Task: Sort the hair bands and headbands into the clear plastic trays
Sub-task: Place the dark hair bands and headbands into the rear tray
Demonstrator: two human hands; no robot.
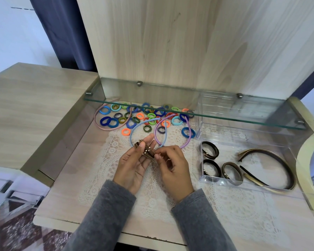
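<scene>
My left hand point(134, 163) holds a bunch of brown hair bands point(146, 151) with small metal beads, its fingers straight behind them. My right hand point(172, 165) pinches the bunch at its right end. A clear plastic tray point(250, 187) at the right holds three dark brown coiled bands point(209, 150) and brown headbands point(272, 160). A second clear tray point(225, 105) stands behind it under the glass shelf. Several coloured hair bands point(147, 116) lie scattered at the back, with a pink headband point(101, 124), a blue headband point(134, 129) and a purple headband point(187, 138).
A glass shelf point(188, 113) hangs over the back of the desk above the coloured bands. A white lace mat point(152, 196) covers the wooden desk. A wooden panel rises behind, and a lower cabinet top point(34, 105) lies to the left.
</scene>
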